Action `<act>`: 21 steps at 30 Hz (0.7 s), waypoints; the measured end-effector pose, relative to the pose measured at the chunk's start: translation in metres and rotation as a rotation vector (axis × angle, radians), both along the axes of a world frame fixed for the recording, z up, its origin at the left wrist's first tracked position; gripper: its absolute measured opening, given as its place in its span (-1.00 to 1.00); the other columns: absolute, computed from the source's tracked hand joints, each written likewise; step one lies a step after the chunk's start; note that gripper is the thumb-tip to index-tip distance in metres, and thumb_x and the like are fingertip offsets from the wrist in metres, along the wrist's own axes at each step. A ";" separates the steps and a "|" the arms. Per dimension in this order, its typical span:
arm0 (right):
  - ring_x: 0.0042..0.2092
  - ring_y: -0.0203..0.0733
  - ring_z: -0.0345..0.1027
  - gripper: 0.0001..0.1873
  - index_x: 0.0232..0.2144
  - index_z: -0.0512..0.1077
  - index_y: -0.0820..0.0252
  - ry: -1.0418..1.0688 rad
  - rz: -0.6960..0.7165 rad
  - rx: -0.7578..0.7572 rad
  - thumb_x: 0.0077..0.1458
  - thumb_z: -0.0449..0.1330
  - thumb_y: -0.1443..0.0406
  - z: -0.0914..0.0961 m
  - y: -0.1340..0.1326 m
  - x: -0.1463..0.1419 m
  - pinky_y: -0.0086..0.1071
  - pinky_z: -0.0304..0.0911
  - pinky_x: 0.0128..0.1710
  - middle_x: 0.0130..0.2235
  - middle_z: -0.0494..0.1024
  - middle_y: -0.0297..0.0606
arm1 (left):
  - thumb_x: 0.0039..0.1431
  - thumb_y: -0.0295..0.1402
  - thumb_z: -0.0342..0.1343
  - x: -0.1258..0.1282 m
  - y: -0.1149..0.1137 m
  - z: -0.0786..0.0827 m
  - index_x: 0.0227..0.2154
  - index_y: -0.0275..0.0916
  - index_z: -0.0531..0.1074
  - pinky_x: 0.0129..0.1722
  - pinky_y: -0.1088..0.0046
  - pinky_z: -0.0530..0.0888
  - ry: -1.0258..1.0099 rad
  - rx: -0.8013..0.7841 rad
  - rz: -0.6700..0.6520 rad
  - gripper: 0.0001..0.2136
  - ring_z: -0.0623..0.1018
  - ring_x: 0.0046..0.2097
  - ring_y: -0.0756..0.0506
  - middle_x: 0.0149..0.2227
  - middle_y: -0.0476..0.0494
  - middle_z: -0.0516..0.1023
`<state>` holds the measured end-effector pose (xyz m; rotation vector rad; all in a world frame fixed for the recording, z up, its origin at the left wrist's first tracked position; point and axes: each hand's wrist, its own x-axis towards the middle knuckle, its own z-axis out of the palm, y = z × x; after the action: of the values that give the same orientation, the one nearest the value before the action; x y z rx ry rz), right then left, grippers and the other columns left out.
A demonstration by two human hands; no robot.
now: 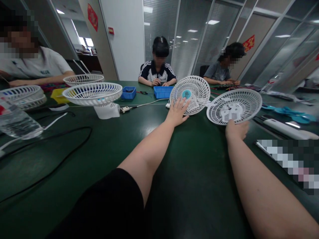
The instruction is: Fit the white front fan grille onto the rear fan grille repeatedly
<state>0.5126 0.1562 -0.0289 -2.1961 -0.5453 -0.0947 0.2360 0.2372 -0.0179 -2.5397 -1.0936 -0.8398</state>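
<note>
Head view: our left hand (177, 113), fingers spread, presses the tilted front fan grille (190, 94) mid-table, while our right hand (236, 129) pinches the rim of the rear fan guard (234, 106) just beside it on the green table (99, 149); blue bins (162, 91) sit beyond.

Right hand (236, 129) fingers hidden behind fan grille (234, 106); water bottle (17, 122) cut by left edge.

Dim ceiling light, seemingly warped edges
</note>
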 end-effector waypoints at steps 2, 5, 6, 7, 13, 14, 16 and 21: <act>0.23 0.16 0.22 -0.33 0.17 0.17 0.21 -0.004 -0.002 0.001 0.03 0.13 0.14 0.000 0.000 0.000 0.06 0.12 0.22 0.20 0.31 0.09 | 0.29 -0.25 0.04 -0.010 -0.022 0.001 0.39 -0.28 -0.05 0.37 -0.11 -0.16 0.004 -0.079 0.011 -0.32 -0.11 0.45 -0.36 0.45 -0.35 -0.12; 0.21 0.16 0.23 -0.36 0.15 0.19 0.23 -0.008 0.002 0.005 0.03 0.13 0.15 0.000 -0.001 -0.002 0.05 0.12 0.21 0.19 0.31 0.13 | 0.32 -0.24 -0.01 -0.030 -0.065 0.000 0.39 -0.31 -0.06 0.36 -0.11 -0.05 0.085 -0.247 -0.021 -0.35 -0.08 0.44 -0.36 0.45 -0.36 -0.14; 0.21 0.17 0.22 -0.37 0.14 0.19 0.25 -0.008 0.005 0.007 0.04 0.13 0.14 0.000 -0.002 -0.002 0.04 0.12 0.20 0.19 0.30 0.15 | 0.33 -0.19 -0.02 -0.040 -0.081 -0.001 0.38 -0.31 -0.02 0.35 -0.09 0.03 0.122 -0.294 -0.045 -0.36 0.00 0.43 -0.35 0.44 -0.35 -0.06; 0.21 0.17 0.22 -0.36 0.14 0.19 0.26 -0.008 0.008 0.009 0.04 0.13 0.14 0.001 -0.003 -0.003 0.04 0.11 0.19 0.18 0.30 0.17 | 0.34 -0.14 -0.05 -0.052 -0.098 -0.003 0.36 -0.29 0.05 0.33 -0.05 0.11 0.166 -0.341 -0.076 -0.39 0.10 0.40 -0.33 0.41 -0.34 0.06; 0.21 0.11 0.19 -0.33 0.19 0.18 0.31 -0.043 0.030 0.043 0.06 0.17 0.17 0.002 -0.009 -0.009 -0.09 0.11 0.16 0.24 0.20 0.19 | 0.37 0.05 -0.21 -0.159 -0.201 -0.003 0.38 -0.24 0.01 0.36 -0.02 0.03 0.321 -0.533 -0.164 -0.35 0.05 0.43 -0.27 0.43 -0.32 -0.02; 0.22 0.08 0.19 -0.31 0.21 0.17 0.31 -0.056 0.035 0.051 0.06 0.18 0.20 0.002 -0.011 -0.011 -0.12 0.11 0.16 0.25 0.19 0.18 | 0.37 0.05 -0.22 -0.176 -0.215 -0.001 0.38 -0.22 -0.01 0.36 -0.02 0.01 0.325 -0.550 -0.154 -0.35 0.02 0.44 -0.27 0.43 -0.31 -0.05; 0.24 0.01 0.17 -0.29 0.26 0.13 0.29 -0.078 0.036 0.066 0.08 0.18 0.25 0.003 -0.014 -0.014 -0.17 0.11 0.18 0.27 0.19 0.12 | 0.38 0.05 -0.22 -0.201 -0.234 0.003 0.38 -0.19 -0.02 0.37 -0.01 -0.01 0.331 -0.580 -0.141 -0.36 0.01 0.44 -0.25 0.44 -0.28 -0.07; 0.15 -0.04 0.30 -0.46 0.20 0.27 0.20 -0.048 -0.007 0.056 0.23 0.16 0.14 0.008 -0.029 -0.026 0.02 0.18 0.18 0.15 0.38 -0.09 | 0.37 0.02 -0.18 -0.217 -0.244 0.010 0.38 -0.20 0.01 0.37 -0.01 0.00 0.329 -0.611 -0.126 -0.37 0.02 0.44 -0.26 0.43 -0.28 -0.05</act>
<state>0.4864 0.1271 -0.0213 -2.1457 -0.5553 -0.1649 0.0192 -0.0069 -0.0082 -3.1092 -1.2242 -0.0856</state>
